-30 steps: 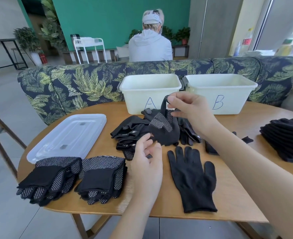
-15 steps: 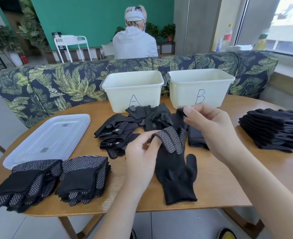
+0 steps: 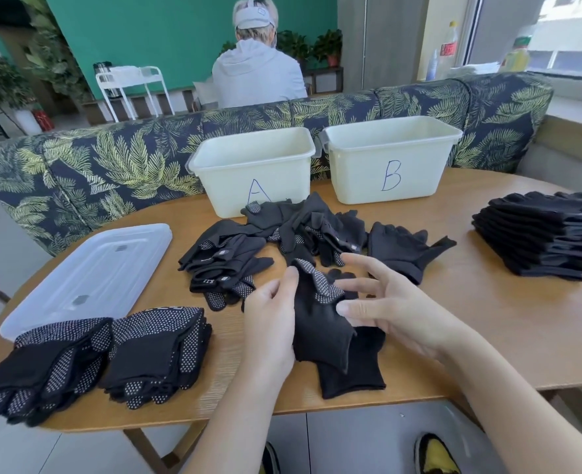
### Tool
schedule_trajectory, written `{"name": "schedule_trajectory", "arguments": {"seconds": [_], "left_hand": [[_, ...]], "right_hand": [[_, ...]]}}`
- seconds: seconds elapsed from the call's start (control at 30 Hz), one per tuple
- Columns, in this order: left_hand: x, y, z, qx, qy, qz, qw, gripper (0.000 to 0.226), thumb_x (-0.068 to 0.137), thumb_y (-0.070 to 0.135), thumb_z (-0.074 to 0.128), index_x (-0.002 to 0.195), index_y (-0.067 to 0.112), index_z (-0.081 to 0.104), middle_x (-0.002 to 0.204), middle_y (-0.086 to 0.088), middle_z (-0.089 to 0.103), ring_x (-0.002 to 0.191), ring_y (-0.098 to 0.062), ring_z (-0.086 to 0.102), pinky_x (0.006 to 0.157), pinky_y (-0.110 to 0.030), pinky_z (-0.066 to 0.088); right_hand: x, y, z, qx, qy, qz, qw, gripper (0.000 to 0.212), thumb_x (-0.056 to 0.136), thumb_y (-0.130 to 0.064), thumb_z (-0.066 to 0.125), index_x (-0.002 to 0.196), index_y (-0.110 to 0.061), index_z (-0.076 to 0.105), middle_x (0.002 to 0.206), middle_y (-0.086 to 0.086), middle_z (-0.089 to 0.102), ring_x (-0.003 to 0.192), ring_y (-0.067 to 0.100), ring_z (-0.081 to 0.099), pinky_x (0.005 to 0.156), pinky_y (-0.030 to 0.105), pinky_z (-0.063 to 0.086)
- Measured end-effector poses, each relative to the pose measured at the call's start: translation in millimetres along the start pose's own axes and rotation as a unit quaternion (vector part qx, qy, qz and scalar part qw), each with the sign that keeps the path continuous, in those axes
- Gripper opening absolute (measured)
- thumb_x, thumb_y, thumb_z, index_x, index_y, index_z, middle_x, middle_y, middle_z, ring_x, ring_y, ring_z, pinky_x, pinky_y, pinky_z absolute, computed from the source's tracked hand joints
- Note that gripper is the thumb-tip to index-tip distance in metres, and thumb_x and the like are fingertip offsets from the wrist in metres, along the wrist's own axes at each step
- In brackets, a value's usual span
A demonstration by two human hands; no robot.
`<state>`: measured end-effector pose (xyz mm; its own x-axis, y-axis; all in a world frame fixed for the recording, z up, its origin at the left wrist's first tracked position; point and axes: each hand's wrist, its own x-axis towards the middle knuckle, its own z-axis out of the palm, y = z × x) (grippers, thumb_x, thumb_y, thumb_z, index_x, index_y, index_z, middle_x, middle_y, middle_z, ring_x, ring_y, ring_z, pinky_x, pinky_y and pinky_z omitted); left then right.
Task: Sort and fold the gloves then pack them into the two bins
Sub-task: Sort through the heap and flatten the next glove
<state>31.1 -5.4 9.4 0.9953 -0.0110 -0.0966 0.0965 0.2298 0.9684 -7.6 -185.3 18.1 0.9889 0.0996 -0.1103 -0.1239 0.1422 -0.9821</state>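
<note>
So far both bins (image 3: 255, 172) look empty while folded stacks wait at your left (image 3: 91, 357) and right (image 3: 542, 234), an unsorted heap (image 3: 282, 234) remains mid-table, and your left hand (image 3: 269, 333) pinches a dotted glove (image 3: 317, 313) over a plain one as your right hand (image 3: 395, 309) hovers loose-fingered.

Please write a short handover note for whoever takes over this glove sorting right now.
Left hand holds the dotted glove at its edge, laid over a plain glove.
Right hand is open, fingertips on the dotted glove.
Done: two dotted stacks at front left, a plain stack at right.
Left: fold this one, sort the loose pile, then pack bin A and bin B; what they hold cannot be seen.
</note>
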Motion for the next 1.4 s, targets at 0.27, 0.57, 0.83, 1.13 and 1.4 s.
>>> {"name": "schedule_trajectory", "arguments": {"seconds": [0.27,0.57,0.83,1.13,1.4], "left_hand": [[3,-5,9,0.051,-0.031,0.002,0.998,0.062,0.078,0.066,0.070,0.079,0.006,0.054,0.090,-0.001,0.053,0.085,-0.021,0.047,0.076,-0.041,0.037],[-1,-13,8,0.217,0.001,0.100,0.971,0.051,0.098,0.031,0.060,0.059,0.022,0.028,0.057,0.006,0.023,0.059,-0.016,0.022,0.060,-0.039,0.021],[-5,-11,3,0.161,-0.041,0.033,0.986,0.029,0.083,0.034,0.064,0.085,0.005,0.061,0.078,-0.018,0.061,0.073,-0.031,0.052,0.067,-0.042,0.043],[-20,2,12,0.018,-0.050,-0.041,0.998,0.016,0.102,0.003,0.055,0.111,0.000,0.069,0.108,-0.021,0.075,0.100,-0.033,0.074,0.083,-0.043,0.060],[-43,-2,1,0.090,-0.068,-0.034,0.993,0.030,0.096,0.011,0.067,0.124,0.012,0.058,0.101,-0.004,0.079,0.097,-0.021,0.076,0.079,-0.037,0.061]], "right_hand": [[20,0,-8,-0.004,0.133,-0.086,0.987,0.042,0.091,-0.039,0.075,0.106,0.000,0.073,0.090,0.025,0.062,0.078,0.028,0.057,0.071,0.033,0.050],[21,-3,-17,-0.122,0.182,-0.113,0.969,0.015,0.098,-0.037,0.066,0.106,-0.025,0.071,0.083,-0.007,0.075,0.083,0.010,0.072,0.088,0.037,0.060],[-22,7,-10,-0.300,0.213,-0.161,0.916,0.010,0.096,-0.041,0.064,0.102,-0.034,0.068,0.079,-0.009,0.072,0.070,0.007,0.065,0.067,0.013,0.049],[-53,10,4,-0.208,0.076,-0.082,0.972,0.032,0.093,-0.051,0.063,0.125,-0.044,0.061,0.063,0.006,0.071,0.047,0.025,0.056,0.055,0.032,0.048],[-51,18,5,-0.162,0.103,-0.082,0.978,0.008,0.092,-0.025,0.074,0.100,-0.024,0.076,0.072,0.009,0.074,0.051,0.026,0.060,0.060,0.041,0.051]]}}
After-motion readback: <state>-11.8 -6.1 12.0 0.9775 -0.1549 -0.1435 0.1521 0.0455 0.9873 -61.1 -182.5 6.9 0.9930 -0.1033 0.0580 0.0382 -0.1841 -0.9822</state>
